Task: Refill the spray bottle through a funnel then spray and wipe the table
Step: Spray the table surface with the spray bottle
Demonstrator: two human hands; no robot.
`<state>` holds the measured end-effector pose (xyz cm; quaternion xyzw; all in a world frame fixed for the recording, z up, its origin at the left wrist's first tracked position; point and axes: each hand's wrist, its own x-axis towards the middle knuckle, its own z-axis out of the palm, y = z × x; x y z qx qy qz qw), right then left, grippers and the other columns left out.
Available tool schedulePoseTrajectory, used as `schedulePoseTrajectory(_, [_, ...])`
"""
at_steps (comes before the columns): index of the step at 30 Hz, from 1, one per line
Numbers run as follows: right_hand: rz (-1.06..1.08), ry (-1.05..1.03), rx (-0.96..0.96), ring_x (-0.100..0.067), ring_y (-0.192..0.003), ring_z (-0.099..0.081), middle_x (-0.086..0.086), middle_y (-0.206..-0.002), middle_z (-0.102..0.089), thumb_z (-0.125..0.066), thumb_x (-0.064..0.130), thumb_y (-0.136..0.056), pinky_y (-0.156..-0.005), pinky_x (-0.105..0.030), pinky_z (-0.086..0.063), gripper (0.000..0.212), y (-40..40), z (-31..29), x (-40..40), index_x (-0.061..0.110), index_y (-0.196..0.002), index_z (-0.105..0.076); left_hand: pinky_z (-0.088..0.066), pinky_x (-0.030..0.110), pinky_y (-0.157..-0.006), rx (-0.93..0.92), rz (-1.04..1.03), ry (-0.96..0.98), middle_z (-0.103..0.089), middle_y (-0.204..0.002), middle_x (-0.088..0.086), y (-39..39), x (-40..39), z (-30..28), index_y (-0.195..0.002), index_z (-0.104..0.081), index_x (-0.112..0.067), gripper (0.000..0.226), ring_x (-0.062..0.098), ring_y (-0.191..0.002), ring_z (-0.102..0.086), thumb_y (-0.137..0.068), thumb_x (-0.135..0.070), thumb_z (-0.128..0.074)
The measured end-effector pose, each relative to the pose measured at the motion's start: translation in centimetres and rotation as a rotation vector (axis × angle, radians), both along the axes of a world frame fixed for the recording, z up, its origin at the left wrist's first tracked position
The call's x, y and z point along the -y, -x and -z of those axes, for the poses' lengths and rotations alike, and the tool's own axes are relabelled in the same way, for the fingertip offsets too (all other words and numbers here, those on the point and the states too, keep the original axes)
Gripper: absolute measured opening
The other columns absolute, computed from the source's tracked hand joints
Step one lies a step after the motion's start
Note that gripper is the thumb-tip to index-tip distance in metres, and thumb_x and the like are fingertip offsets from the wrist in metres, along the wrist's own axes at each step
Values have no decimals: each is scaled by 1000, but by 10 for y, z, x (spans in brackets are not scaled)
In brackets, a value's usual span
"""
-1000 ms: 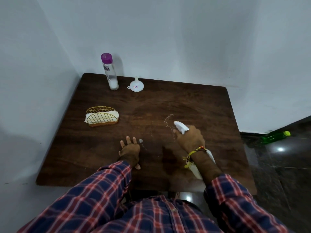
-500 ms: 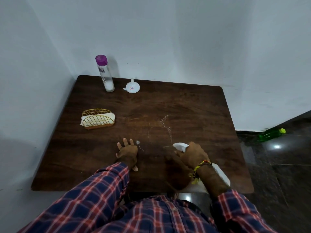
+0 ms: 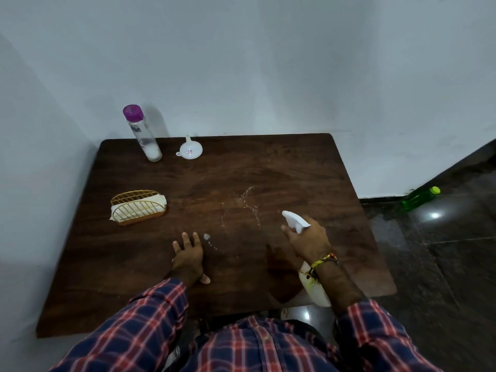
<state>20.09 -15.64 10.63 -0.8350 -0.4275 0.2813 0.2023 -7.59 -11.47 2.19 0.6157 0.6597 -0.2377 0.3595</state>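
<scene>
The dark wooden table (image 3: 268,162) fills the middle of the view, set into a corner of pale walls, and it already carries trails of spray droplets (image 3: 251,204) across its centre, plus a small wet blob near the left hand. At the far left edge stands a clear, purple-capped bottle (image 3: 142,134), upright and closed, with the white funnel (image 3: 190,150) lying just beside it to the right, mouth down. That suggests the refill is finished and the spraying is under way.

The white spray bottle (image 3: 295,221) is at the near right, tilted, nozzle aimed left and far over the wet patch; its body runs down behind the wrist. The right hand (image 3: 308,242) is wrapped around its neck, fingers curled on the trigger side; whether the trigger is squeezed I cannot tell. The left hand (image 3: 188,256) rests flat on the wood, fingers slightly spread, holding nothing.

Wiping looks undone: the napkins sit untouched in the gold wire holder (image 3: 138,208) at mid left.
</scene>
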Motion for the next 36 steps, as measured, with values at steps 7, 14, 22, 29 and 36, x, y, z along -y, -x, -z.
schedulePoseTrajectory(7, [-139,-78,-62,-26,-102,-66,0,-105,-71,-74,45,-80,-86,-38,-54,40,2,-7,-7,21,-111,-66,-20,54,-117,61,-156,-132,13,-162,11,-8,8,4,-152,17,-14,139,37,-148,6,-63,-25,-89])
schedulePoseTrajectory(14, [-328,103,7,-18,-98,-66,9,-111,-68,-43,74,-72,-81,-30,-52,60,13,7,-19,40,-117,-63,-17,48,-120,154,-202,-232,10,-162,13,-30,2,-1,-153,13,-12,129,35,-149,5,-71,-29,-84])
schedulePoseTrajectory(22, [-130,-185,-136,-22,-77,-67,2,-79,-64,-72,37,-84,-69,-42,-57,28,-20,7,-47,16,-92,-55,-15,45,-121,175,-154,-271,4,-163,9,-64,-75,-18,-154,5,-14,121,31,-150,4,-74,-44,-80])
schedulePoseTrajectory(29, [-38,-459,-426,-20,-80,-68,-7,-84,-70,-79,23,-82,-74,-38,-59,14,-69,-2,-112,18,-90,-68,-18,50,-119,146,-178,-245,-6,-163,5,-97,-159,-19,-155,-11,-21,75,33,-149,-3,-96,-45,-50])
schedulePoseTrajectory(36, [7,-531,-622,-8,-79,-70,-9,-88,-76,-86,14,-73,-70,-18,-54,24,-94,4,-204,7,-94,-76,-32,45,-111,-109,-148,-220,-27,-157,14,-112,-194,4,-149,-31,-17,58,37,-139,-33,-99,-45,-44])
